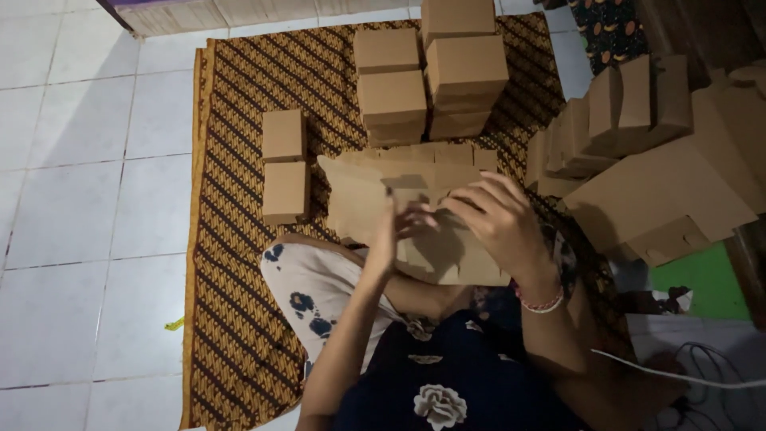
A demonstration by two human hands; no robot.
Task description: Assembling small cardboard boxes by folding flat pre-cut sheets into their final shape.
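Note:
I hold a flat brown cardboard box blank (363,199) over my lap, partly folded. My left hand (385,238) presses edge-on against its near side, fingers straight. My right hand (495,219) lies over the right part of the blank, fingers curled on a flap, a beaded bracelet on the wrist. More flat blanks (435,153) lie just beyond it on the patterned mat.
Folded brown boxes stand stacked at the back (431,80), two more to the left (284,164). A pile of unfolded cardboard (662,183) leans on the right. The brown patterned mat (231,319) lies on white floor tiles (72,215). A white cable (678,373) runs at lower right.

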